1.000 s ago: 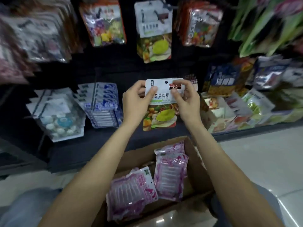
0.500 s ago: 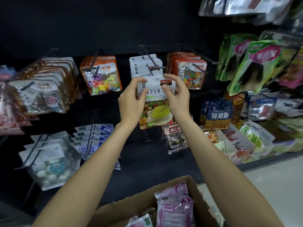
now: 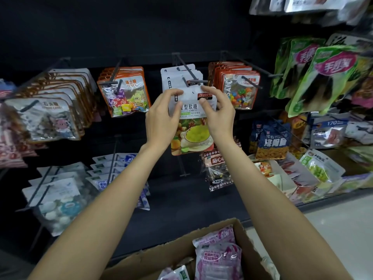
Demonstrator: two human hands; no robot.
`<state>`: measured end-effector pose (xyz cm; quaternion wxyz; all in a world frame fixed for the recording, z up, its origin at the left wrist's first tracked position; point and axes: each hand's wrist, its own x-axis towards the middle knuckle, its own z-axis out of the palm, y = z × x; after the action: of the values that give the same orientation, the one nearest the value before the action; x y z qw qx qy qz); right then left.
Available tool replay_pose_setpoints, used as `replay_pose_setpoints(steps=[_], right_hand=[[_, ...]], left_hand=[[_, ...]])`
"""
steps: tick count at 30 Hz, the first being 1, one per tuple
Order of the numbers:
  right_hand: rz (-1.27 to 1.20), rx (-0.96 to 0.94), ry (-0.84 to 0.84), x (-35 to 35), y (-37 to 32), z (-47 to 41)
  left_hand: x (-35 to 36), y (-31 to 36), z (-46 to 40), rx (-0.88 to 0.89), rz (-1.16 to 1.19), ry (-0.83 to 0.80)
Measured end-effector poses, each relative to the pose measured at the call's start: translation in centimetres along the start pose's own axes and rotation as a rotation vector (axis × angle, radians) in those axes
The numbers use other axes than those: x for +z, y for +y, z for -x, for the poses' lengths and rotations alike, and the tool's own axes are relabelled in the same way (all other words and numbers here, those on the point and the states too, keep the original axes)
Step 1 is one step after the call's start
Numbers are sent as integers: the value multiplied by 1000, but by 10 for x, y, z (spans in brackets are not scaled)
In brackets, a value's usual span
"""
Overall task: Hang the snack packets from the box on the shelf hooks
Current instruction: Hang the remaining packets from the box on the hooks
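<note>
I hold a white gummy packet (image 3: 191,126) with fruit pictures upright in front of the shelf. My left hand (image 3: 161,120) pinches its top left corner and my right hand (image 3: 219,114) pinches its top right. Its upper edge is level with the tip of a black shelf hook (image 3: 193,77) that carries several identical white packets (image 3: 179,77). The cardboard box (image 3: 161,257) sits below my arms at the bottom edge, with pink packets (image 3: 218,257) inside.
Orange candy packets (image 3: 125,91) hang to the left and more orange ones (image 3: 238,87) to the right of the hook. Green bags (image 3: 323,73) hang far right. A lower row holds white packets (image 3: 60,190) and a plum packet (image 3: 218,172).
Both hands lifted the gummy packet from above the box up to the hook with matching packets. My view tilted upward, so the box dropped to the bottom edge.
</note>
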<state>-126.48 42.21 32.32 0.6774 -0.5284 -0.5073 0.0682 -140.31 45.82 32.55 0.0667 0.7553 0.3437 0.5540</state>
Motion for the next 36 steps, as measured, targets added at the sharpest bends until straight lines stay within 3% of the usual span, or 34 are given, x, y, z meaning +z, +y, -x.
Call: replay_pose_setpoints(steps=[8,12,17,22,27,31,36], right_hand=[[-6,27,-53,-3,4,1],[325,-44,-70,8,13,-15],[845,-97,-362,33,36,-32],[1012,-44,-411,52,52,-35],[971,-96,-376,42,51,5],[830,-119,-423,9,47,77],[637,163,-646,-33,67,197]], left_hand=[[1,-2,1,-82,120,22],[10,-16,-18,-147,98,-17],[27,-44,-40,-64,-202,-191],[41,-54,-40,-22,-474,-305],[21,-46,3,-56,-328,-355],[-26,-40,88,-79,-185,-327],[-87,-48,236,-34,-177,-444]])
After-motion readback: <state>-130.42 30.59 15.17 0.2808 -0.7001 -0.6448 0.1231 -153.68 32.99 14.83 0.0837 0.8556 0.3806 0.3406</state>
